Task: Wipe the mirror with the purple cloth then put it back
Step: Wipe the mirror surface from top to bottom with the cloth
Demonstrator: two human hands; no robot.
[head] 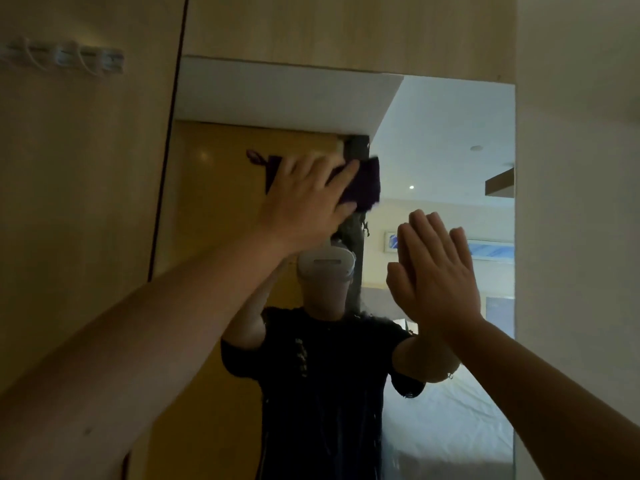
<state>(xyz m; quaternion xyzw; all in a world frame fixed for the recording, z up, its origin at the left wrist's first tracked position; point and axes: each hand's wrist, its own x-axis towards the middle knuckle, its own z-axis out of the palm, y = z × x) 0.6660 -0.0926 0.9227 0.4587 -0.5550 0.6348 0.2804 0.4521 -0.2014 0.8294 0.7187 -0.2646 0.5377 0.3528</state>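
Observation:
A tall wall mirror [433,140] fills the middle of the head view and reflects a person in a dark shirt and a room behind. My left hand [304,199] presses the dark purple cloth [367,183] flat against the upper part of the glass, fingers spread over it. The cloth sticks out past my fingertips on the right and a corner shows on the left. My right hand [433,271] is raised lower and to the right, flat with fingers together, palm toward the glass and holding nothing. Whether it touches the glass I cannot tell.
A wooden panel [86,202] stands left of the mirror, with a row of wall hooks [69,58] near its top. A pale wall [575,202] borders the mirror's right edge. More wood panelling [346,29] runs above the glass.

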